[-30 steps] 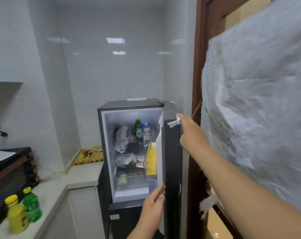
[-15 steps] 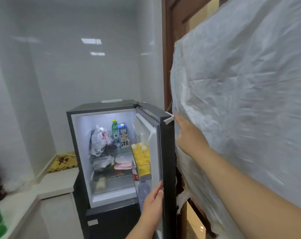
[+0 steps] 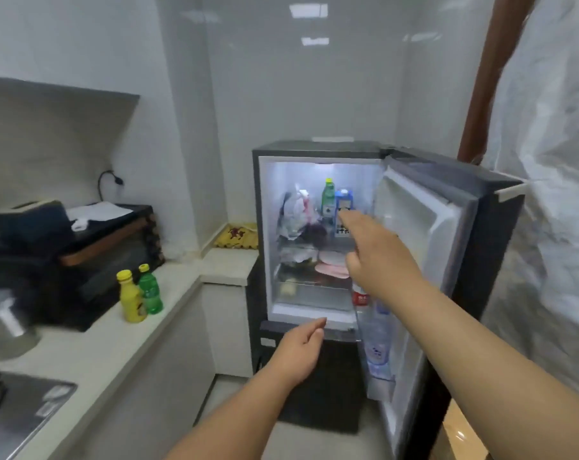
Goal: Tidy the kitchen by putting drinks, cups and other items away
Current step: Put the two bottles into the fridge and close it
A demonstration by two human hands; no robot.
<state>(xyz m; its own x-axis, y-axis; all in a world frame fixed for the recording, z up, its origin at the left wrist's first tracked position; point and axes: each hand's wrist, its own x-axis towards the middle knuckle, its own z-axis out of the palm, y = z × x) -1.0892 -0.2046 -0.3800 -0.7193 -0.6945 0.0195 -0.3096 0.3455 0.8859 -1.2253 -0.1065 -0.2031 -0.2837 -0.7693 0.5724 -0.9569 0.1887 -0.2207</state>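
A person's right hand (image 3: 377, 257), off the fridge door's (image 3: 447, 260) edge it gripped a moment ago, now reaches empty with fingers spread toward the blue carton (image 3: 343, 207) on the top shelf, while the left hand (image 3: 299, 351), also released, hovers loosely open and empty below. On the bench (image 3: 122, 346) at left, the yellow bottle (image 3: 131, 297) and green bottle (image 3: 150, 290) stand upright side by side, caps up.

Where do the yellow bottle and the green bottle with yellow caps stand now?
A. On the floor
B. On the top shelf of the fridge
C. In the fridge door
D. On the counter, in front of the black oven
D: the yellow bottle and green bottle stand side by side on the counter, before the black oven.
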